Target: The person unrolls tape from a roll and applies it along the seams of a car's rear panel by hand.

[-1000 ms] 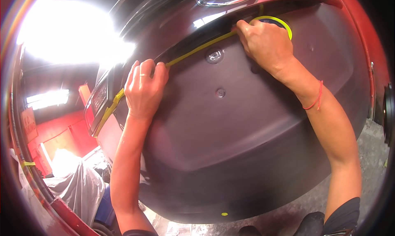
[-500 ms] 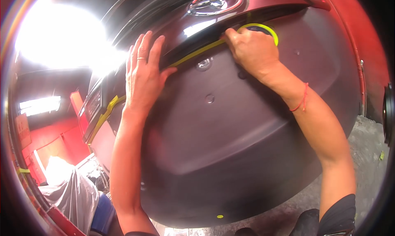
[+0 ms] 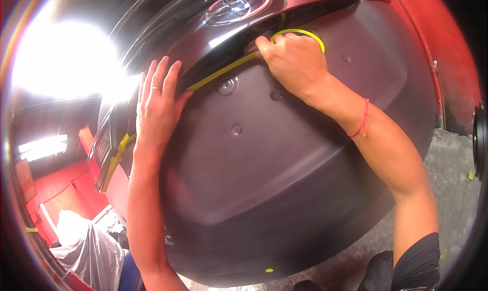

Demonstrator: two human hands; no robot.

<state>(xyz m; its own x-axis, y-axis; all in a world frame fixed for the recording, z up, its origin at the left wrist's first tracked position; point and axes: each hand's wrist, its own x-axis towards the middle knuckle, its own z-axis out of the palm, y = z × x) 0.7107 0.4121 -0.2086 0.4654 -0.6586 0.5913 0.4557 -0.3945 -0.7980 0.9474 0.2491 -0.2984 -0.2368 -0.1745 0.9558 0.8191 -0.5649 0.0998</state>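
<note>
Tape (image 3: 223, 72) ran below the badge (image 3: 237, 6); right of it, the right hand (image 3: 295, 62) clasped the roll (image 3: 314, 35); left, the left hand (image 3: 158, 110), spread, thumbed the tape. Even tension seemed wise.

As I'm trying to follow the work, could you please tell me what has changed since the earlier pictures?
The left hand has opened: its fingers, curled at the yellow strip a second ago, now stretch upward, thumb near the strip. The view has shifted, so the emblem and the dark panel appear further left. The right hand still holds the tape roll at the strip's other end.
</note>
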